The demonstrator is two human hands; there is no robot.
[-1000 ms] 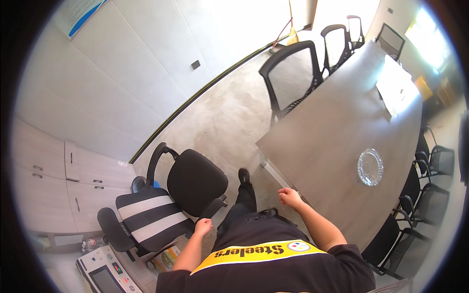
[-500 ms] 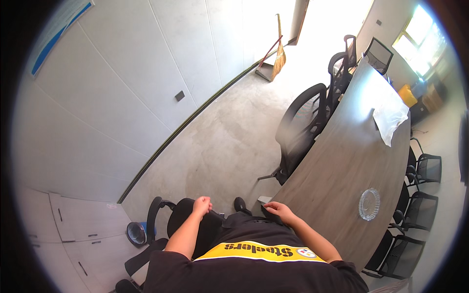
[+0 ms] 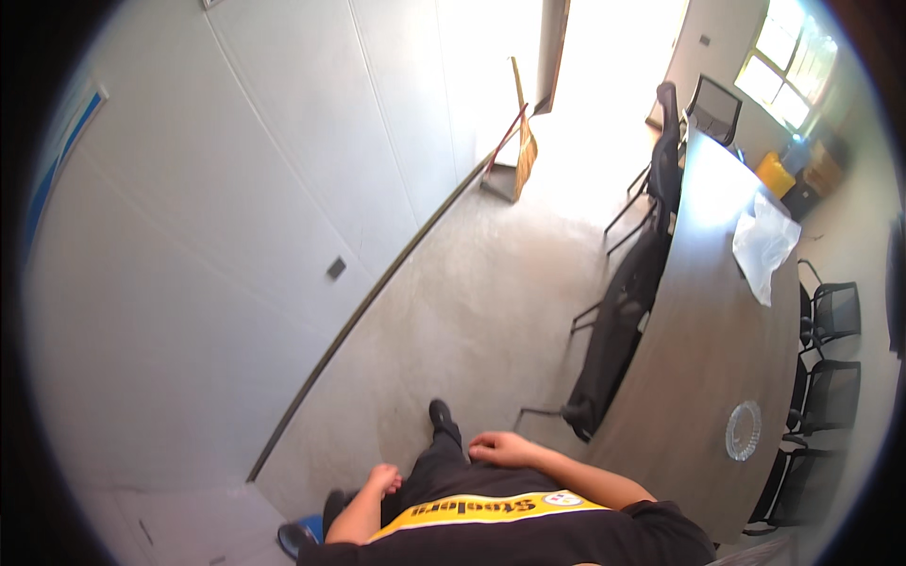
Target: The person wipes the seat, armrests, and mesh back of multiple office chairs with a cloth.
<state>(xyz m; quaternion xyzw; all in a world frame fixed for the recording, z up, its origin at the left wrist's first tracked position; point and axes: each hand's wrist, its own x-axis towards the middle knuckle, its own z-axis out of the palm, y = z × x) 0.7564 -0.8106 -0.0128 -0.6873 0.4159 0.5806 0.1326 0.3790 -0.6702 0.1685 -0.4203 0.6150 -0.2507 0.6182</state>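
Note:
My left hand (image 3: 385,478) hangs low by my left thigh with its fingers loosely curled in, and nothing shows in it. Held across the front of my waist, my right hand (image 3: 502,449) has its fingers bent and drawn together, also without a visible object. Dark trousers (image 3: 439,462) lie just beside both hands. One black shoe (image 3: 440,413) is stepped forward on the concrete floor (image 3: 453,311). The nearest furniture to my right hand is a black mesh chair (image 3: 613,349) along the long wooden table (image 3: 679,415).
On the table are a clear glass ashtray (image 3: 743,431) and a crumpled white plastic sheet (image 3: 764,245). More mesh chairs (image 3: 830,396) line its far side. A straw broom (image 3: 526,156) and dustpan (image 3: 498,179) lean by the left wall (image 3: 283,189). A pale cabinet (image 3: 179,524) stands lower left.
My body has moved forward, and the chair that was by my left hand is now mostly out of view. My right hand has come away from the table edge. One foot has stepped ahead.

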